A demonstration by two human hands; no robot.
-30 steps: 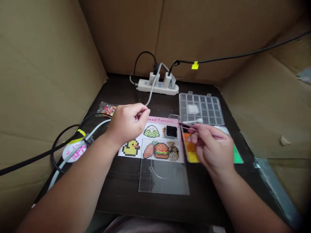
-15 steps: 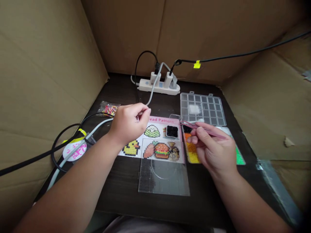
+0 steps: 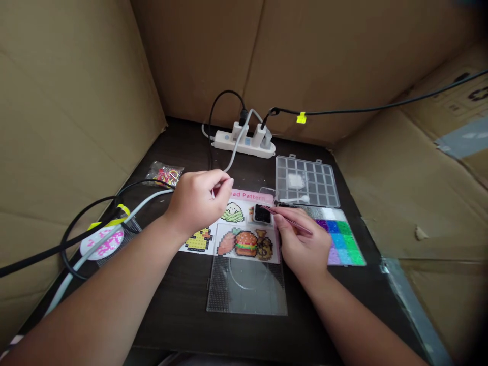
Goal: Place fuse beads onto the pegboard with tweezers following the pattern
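Pink tweezers (image 3: 293, 222) are gripped in my right hand (image 3: 305, 246). Their tips reach a small square tray of black beads (image 3: 263, 213). This tray sits on a bead pattern sheet (image 3: 238, 227) with printed designs, including a burger and a duck. My left hand (image 3: 200, 199) is closed in a pinch above the sheet's left part; what its fingers hold, if anything, is hidden. A clear pegboard (image 3: 247, 292) lies at the sheet's near edge, overlapping it. To the right, partly covered by my right hand, is an open bead box (image 3: 345, 239) with coloured compartments.
The bead box's clear lid (image 3: 310, 180) lies behind it with white bits inside. At the back stands a power strip (image 3: 244, 144) with plugs. A bag of colourful bands (image 3: 164, 174), cables (image 3: 125, 213) and a pink-white disc (image 3: 102, 243) are on the left. Cardboard walls (image 3: 290, 61) surround the table.
My right hand has moved left with the tweezers, from over the bead box to the black beads. My left hand keeps its pinch. The camera view has shifted slightly.
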